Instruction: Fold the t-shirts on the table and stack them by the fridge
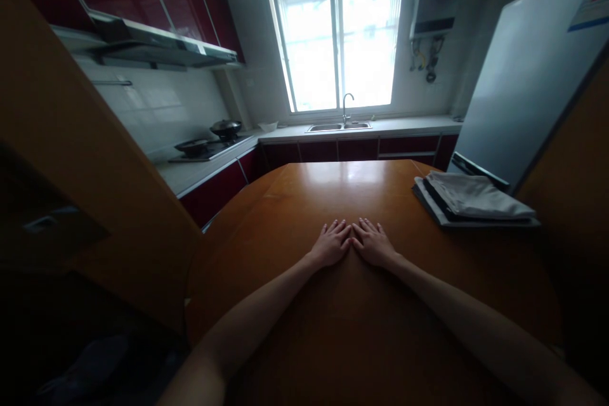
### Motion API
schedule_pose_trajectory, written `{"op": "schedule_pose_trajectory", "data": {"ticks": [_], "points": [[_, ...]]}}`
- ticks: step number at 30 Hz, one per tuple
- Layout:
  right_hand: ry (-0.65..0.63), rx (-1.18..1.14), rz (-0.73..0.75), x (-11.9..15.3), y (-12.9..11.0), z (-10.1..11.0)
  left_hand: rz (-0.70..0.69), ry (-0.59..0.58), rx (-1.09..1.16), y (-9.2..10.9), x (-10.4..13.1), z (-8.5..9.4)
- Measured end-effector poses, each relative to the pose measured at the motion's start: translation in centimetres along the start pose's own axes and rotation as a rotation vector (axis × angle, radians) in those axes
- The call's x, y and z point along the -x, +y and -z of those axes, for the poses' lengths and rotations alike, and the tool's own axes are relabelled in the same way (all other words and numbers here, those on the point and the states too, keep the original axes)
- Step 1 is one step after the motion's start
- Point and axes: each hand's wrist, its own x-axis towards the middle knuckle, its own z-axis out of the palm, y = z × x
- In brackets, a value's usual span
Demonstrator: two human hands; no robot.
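Note:
My left hand [332, 244] lies palm down on the wooden table [295, 203], its fingers stretched out. Beside it my right hand [373, 243] rests flat in the same way, with the fingertips and thumbs of both hands close together or touching. Neither hand holds anything. To the right of my right hand, near the table's far right side, sits a stack of folded cloths [476, 196], light grey on top with a dark layer and a grey one below.
A refrigerator [533, 76] stands behind the cloths. Past the table run a counter with a sink [326, 128] and faucet [345, 104] under a window. At left are a stove with a lidded pan [225, 128] and a wok [193, 147], below a range hood [157, 47].

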Motion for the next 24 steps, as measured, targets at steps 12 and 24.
{"op": "schedule_pose_trajectory", "data": {"ticks": [12, 24], "points": [[0.01, -0.024, 0.004, 0.0, -0.1, 0.1, 0.007, 0.005, -0.013, -0.3, -0.2, -0.3], [0.063, -0.122, 0.032, -0.2, 0.1, 0.7, -0.022, 0.052, -0.087, -1.8, -1.4, -1.0]]}}
